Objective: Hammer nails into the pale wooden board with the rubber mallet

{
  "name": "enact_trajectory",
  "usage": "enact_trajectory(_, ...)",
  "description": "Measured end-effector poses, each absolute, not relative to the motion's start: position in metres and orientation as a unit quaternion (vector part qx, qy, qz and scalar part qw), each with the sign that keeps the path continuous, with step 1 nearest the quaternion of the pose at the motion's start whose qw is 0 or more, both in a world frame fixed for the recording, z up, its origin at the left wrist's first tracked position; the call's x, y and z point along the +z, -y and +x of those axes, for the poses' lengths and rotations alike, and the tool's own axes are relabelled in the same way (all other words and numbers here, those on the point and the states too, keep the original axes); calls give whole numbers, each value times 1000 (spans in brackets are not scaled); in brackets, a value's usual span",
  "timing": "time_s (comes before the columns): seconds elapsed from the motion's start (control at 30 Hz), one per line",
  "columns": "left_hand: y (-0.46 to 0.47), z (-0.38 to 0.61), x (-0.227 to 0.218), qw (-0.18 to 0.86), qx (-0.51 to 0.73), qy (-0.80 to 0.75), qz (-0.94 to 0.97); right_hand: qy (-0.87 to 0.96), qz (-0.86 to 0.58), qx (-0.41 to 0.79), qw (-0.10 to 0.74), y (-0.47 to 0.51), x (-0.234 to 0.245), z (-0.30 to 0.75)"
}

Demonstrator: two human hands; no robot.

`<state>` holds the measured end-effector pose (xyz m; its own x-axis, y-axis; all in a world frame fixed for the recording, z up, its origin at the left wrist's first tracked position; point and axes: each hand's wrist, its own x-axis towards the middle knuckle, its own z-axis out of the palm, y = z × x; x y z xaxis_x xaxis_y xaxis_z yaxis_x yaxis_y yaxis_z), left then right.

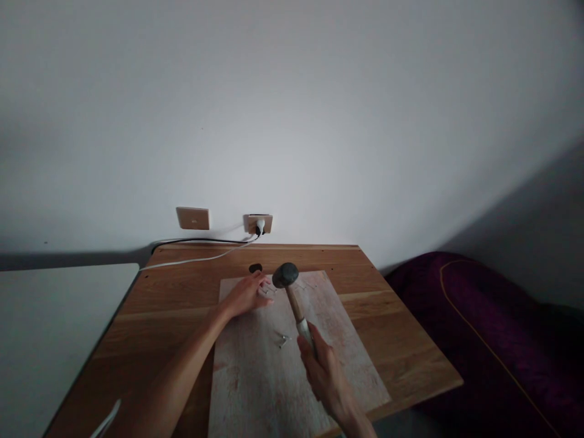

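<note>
My right hand point(322, 365) is wrapped round the handle of a mallet point(295, 303). The mallet has a dark, rounded head, raised over the far part of a whitish, worn board point(255, 377). Near the board's far left edge, my left hand point(250, 292) rests with thumb and fingers curled round a thin nail point(270, 291); the exact grip is too small to see clearly. Thin nails also show on the board right of the mallet head. A small cluster of loose nails point(283, 341) lies mid-board, between my two arms.
Beneath the board is a wooden table point(401, 347) pushed against the wall. A white cable point(196, 260) runs along its back to a wall socket point(260, 224). A white surface point(59, 340) adjoins at left. Purple fabric point(456, 316) is bunched at right.
</note>
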<state>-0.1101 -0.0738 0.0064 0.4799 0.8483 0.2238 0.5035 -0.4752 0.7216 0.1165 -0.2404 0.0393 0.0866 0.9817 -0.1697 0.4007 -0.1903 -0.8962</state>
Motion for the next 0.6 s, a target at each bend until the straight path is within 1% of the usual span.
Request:
enact_trajectory(0.1,75,-110,9,288,301,-442,794,592,-630,384,325,235,43,106)
enact_trajectory(0.23,76,-110,8,304,319,-443,781,579,-641,404,301,236,37,106)
enact_trajectory(0.47,72,-113,4,293,340,-425,786,494,-695,387,351,266,20,151)
enact_trajectory(0.6,79,-106,25,265,298,-392,829,465,-734,348,354,280,11,171)
